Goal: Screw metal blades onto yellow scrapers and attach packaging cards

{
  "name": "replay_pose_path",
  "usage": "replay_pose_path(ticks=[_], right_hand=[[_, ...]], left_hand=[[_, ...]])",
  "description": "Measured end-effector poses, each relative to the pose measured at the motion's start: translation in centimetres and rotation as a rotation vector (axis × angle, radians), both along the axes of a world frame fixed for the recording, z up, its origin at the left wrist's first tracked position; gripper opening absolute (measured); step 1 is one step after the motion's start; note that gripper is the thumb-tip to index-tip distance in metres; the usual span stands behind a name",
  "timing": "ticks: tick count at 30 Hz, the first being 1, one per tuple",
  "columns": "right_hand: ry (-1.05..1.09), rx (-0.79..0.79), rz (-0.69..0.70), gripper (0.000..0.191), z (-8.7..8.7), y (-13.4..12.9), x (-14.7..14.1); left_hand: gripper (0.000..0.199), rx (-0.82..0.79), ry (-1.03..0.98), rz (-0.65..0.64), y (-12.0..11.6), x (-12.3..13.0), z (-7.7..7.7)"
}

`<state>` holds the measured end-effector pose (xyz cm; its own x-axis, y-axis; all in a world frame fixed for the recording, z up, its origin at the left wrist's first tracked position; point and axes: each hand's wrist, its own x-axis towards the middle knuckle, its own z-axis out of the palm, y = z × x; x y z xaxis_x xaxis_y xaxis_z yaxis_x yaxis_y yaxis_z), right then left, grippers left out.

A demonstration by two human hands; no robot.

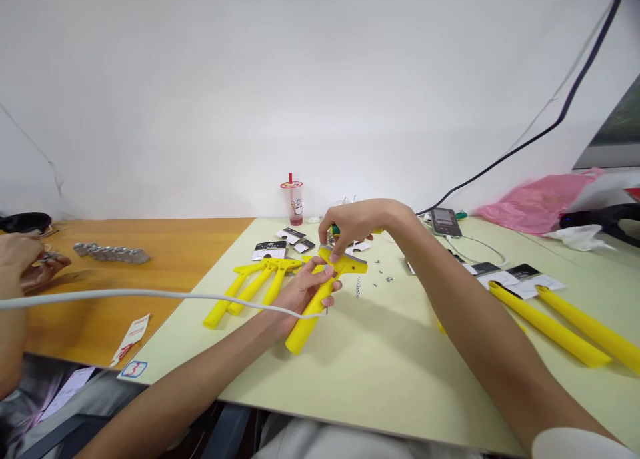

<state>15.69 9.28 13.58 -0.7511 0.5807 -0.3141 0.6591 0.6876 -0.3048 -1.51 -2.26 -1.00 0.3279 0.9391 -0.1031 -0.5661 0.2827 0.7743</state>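
My left hand (pixel 305 291) is closed around the handle of a yellow scraper (pixel 306 326), tilted with its wide head away from me. A metal blade (pixel 327 251) lies along the head's far edge. Bent over that head, my right hand (pixel 350 222) presses thumb and fingers at the blade. Tucked in its palm is a green-and-yellow screwdriver (pixel 335 230), mostly hidden; its shaft does not show. Left of my left hand lie several more yellow scrapers (pixel 250 289). Small screws (pixel 358 287) stand in a row to the right of the held scraper, with loose metal bits (pixel 389 279) beyond.
Black-and-white cards (pixel 270 250) and a cup with a red straw (pixel 293 202) are at the back. On the right lie yellow handles (pixel 555 326), a wired device (pixel 445 222) and a pink bag (pixel 540 196). A white cable (pixel 165 292) crosses in front. Another person's hands (pixel 25 259) are at left.
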Motion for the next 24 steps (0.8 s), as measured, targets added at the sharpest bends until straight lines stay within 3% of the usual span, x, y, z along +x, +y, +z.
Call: replay_pose_path(ticks=[10,17,24], right_hand=[[0.084,0.007,0.022,0.071,-0.2,-0.1,0.6],[0.095,-0.018,0.024,0.064,-0.8,0.1,0.4],[0.097,0.02,-0.028,0.066,-1.3,0.2,-0.4]], left_hand=[[0.06,-0.039,-0.04,0.078,-0.3,0.0,0.7],[0.048,-0.03,-0.015,0.052,-0.2,-0.2,0.0],[0.045,-0.043,-0.035,0.106,0.3,-0.2,-0.4]])
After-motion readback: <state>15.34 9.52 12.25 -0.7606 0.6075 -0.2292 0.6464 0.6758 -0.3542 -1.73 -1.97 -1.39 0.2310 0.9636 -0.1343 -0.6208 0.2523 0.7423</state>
